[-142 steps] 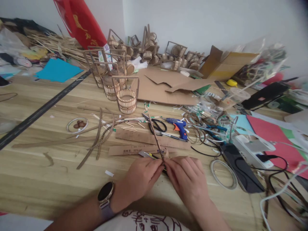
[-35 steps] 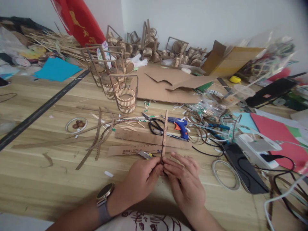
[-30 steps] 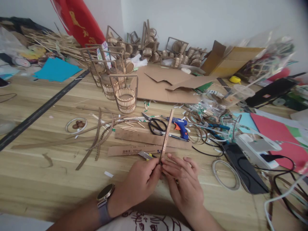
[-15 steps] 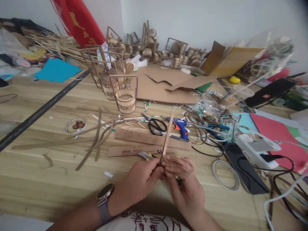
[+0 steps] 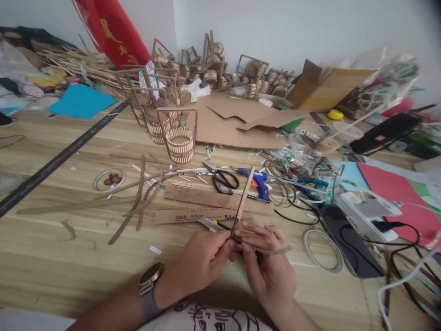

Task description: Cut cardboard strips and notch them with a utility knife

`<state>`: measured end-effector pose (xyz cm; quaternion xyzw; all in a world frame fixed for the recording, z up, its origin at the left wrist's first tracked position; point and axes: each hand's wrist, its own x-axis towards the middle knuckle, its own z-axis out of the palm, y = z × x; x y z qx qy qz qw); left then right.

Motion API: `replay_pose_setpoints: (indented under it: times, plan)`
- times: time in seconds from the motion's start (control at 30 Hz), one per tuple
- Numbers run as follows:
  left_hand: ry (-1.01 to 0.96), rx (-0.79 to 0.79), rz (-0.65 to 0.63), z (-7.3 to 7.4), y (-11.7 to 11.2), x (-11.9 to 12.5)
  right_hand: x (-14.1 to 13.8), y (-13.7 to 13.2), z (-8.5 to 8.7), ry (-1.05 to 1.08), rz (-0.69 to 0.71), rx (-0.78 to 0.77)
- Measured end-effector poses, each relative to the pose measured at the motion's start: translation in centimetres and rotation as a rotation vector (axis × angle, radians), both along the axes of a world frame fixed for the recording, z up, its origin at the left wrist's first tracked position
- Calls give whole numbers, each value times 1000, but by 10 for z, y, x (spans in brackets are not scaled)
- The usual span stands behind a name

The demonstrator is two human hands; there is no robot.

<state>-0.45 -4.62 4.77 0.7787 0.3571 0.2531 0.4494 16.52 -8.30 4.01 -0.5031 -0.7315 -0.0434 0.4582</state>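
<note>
My left hand (image 5: 208, 253), with a watch on its wrist, pinches a narrow brown cardboard strip (image 5: 245, 195) between thumb and fingertips. One end of the strip slants up and away over the table. My right hand (image 5: 267, 262) presses at the same spot, thumb against fingers. A thin strip end sticks out to the right across its fingers; whether both ends belong to one piece is hidden by the hands. Just behind the fingers lies a utility knife (image 5: 209, 224), partly covered. Printed cardboard pieces (image 5: 182, 216) lie flat beyond it.
Black-handled scissors (image 5: 225, 180) and a blue glue gun (image 5: 261, 184) lie past the strip. Small slatted baskets (image 5: 180, 146) stand further back. On the right are a phone (image 5: 349, 241), a tape roll (image 5: 323, 251), a power strip (image 5: 368, 216) and loose cables.
The upright strip end has shifted slightly right and lower. My right hand's fingers have spread a little, and more of the side strip end shows to the right.
</note>
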Motion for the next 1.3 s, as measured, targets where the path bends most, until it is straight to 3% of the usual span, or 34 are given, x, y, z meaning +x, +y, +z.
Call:
replay_pose_setpoints:
  times: [0.23, 0.63, 0.83, 1.1, 1.3]
  plan:
    - [-20, -97, -6, 1, 1, 1, 0, -1, -3, 60, -7, -40]
    - [-1, -5, 29, -1, 0, 1, 2, 2, -2, -101, 17, 32]
    - [-7, 31, -11, 0, -1, 1, 4, -1, -4, 0, -9, -9]
    - [7, -93, 1, 2, 1, 2, 2, -1, -3, -8, 31, 9]
    - [22, -73, 39, -4, 2, 1, 0, 2, -1, -89, 7, 42]
